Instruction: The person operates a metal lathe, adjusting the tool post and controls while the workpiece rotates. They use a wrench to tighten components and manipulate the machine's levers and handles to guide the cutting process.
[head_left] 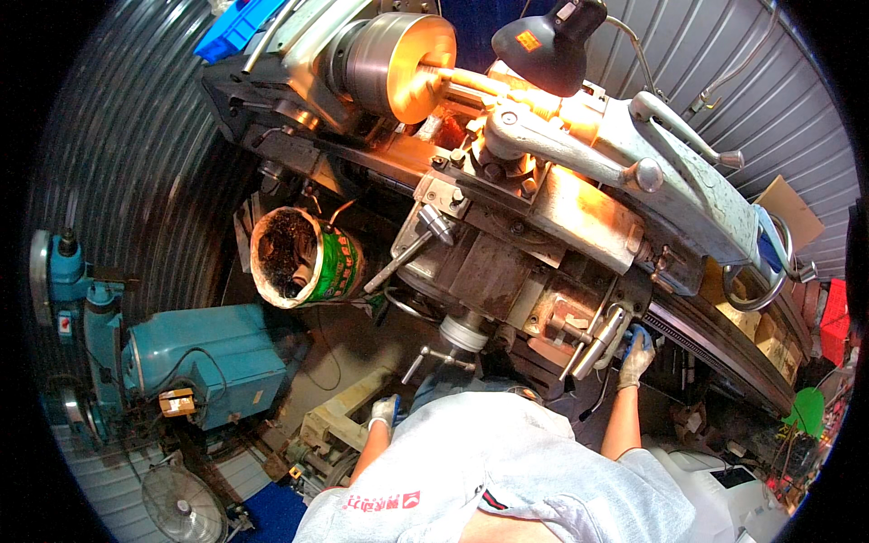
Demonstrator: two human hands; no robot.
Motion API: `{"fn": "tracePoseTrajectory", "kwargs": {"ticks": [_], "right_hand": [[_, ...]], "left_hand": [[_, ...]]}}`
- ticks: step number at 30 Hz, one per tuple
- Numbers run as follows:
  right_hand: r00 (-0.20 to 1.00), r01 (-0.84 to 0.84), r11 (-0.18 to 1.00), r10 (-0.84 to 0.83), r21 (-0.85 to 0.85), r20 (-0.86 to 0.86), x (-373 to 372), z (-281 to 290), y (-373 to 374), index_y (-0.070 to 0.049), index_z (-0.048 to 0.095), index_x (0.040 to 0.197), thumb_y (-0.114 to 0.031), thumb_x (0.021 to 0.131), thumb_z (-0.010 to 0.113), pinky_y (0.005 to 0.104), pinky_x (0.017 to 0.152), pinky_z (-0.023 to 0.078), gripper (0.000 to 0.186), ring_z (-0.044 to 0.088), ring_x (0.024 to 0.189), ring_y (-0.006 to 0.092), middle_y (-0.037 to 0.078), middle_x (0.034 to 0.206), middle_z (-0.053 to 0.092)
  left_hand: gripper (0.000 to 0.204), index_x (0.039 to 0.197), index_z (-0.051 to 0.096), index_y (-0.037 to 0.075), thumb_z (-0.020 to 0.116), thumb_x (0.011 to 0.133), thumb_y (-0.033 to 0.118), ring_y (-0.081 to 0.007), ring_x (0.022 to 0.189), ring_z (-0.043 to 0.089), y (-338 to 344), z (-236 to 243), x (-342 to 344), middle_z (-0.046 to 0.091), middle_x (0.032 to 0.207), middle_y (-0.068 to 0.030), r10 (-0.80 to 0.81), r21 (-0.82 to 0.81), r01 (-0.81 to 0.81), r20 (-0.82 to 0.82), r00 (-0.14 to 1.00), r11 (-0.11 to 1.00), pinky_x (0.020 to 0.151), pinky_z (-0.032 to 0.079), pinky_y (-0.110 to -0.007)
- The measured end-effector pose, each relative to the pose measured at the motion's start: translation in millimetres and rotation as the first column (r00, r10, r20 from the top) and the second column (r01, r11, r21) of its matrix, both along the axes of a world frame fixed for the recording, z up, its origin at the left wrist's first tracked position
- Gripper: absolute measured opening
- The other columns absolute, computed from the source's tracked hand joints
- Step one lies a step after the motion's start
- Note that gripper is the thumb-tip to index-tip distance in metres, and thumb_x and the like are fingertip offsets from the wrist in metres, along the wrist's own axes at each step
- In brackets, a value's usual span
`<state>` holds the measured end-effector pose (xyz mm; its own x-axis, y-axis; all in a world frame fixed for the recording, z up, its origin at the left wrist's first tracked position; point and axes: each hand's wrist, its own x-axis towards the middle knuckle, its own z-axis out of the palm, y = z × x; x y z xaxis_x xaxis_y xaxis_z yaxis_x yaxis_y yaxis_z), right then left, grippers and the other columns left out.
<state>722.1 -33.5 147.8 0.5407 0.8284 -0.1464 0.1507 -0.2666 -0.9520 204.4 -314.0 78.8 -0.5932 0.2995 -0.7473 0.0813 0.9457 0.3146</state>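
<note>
My right hand [637,356], in a white glove with blue-coated fingers, is at the right end of the lathe carriage [579,312]. Its fingers curl beside the carriage's metal control levers [601,342]; what lies inside them is hidden. Low beside my body, my left hand [385,411] wears a matching glove, its fingers mostly out of sight, and it appears apart from the machine. Above the carriage, a round chuck [412,68] holds a bar [475,81] that runs toward the tailstock [625,127]. The tool post handle [566,145] crosses in front of the bar.
A black work lamp [550,45] hangs over the bar. Left of the carriage stands a bucket [330,262] with dark contents. A teal machine [204,357] and a fan [184,507] are at far left. The tailstock handwheel [759,281] juts out at right, near corrugated walls [778,100].
</note>
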Motion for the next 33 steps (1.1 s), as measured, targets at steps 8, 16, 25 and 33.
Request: {"fn": "tracePoseTrajectory", "kwargs": {"ticks": [8, 16, 25, 33], "right_hand": [[1.000, -0.003, 1.000, 0.003, 0.016, -0.001, 9.4, -15.6, -2.9, 0.003, 0.065, 0.098, -0.013, 0.091, 0.051, 0.0261, 0.071, 0.046, 0.023, 0.056, 0.076, 0.0117, 0.005, 0.088, 0.065], [1.000, -0.012, 1.000, 0.012, 0.010, 0.017, 4.9, -6.0, -2.4, 0.003, 0.065, 0.098, -0.014, 0.091, 0.052, 0.0265, 0.071, 0.046, 0.022, 0.056, 0.076, 0.0117, 0.005, 0.089, 0.065], [1.000, -0.005, 1.000, 0.006, 0.024, -0.023, 4.5, -6.9, -2.1, 0.004, 0.064, 0.099, -0.014, 0.091, 0.052, 0.0280, 0.075, 0.047, 0.023, 0.059, 0.079, 0.0139, 0.006, 0.091, 0.065], [0.999, -0.027, 0.999, 0.025, 0.027, 0.038, 3.2, -3.8, -1.7, 0.003, 0.065, 0.099, -0.018, 0.092, 0.052, 0.0269, 0.074, 0.046, 0.025, 0.058, 0.078, 0.0127, 0.006, 0.091, 0.066]], "left_hand": [[0.049, 0.101, 0.064, -0.005, 0.063, 0.081, 0.040, -0.0263, 0.091, 0.062, -16.5, -31.2, -9.8, 0.067, 0.097, -0.0159, -0.006, -0.082, 0.003, -0.045, 0.999, 0.997, 0.080, 0.045, -0.035], [0.049, 0.102, 0.065, -0.005, 0.062, 0.081, 0.040, -0.0261, 0.088, 0.063, -19.4, -39.8, -13.7, 0.067, 0.099, -0.0158, -0.175, -0.063, 0.173, -0.022, 0.984, 0.983, 0.079, 0.046, -0.036], [0.047, 0.100, 0.065, -0.004, 0.064, 0.079, 0.037, -0.0253, 0.087, 0.063, -8.3, -24.7, -5.5, 0.067, 0.097, -0.0152, 0.014, -0.104, -0.017, -0.032, 0.999, 0.994, 0.078, 0.047, -0.035], [0.046, 0.099, 0.066, -0.004, 0.064, 0.080, 0.038, -0.0235, 0.085, 0.062, -22.1, -45.9, -14.1, 0.067, 0.096, -0.0145, -0.044, 0.012, 0.044, -0.008, 0.999, 0.999, 0.077, 0.046, -0.035]]}}
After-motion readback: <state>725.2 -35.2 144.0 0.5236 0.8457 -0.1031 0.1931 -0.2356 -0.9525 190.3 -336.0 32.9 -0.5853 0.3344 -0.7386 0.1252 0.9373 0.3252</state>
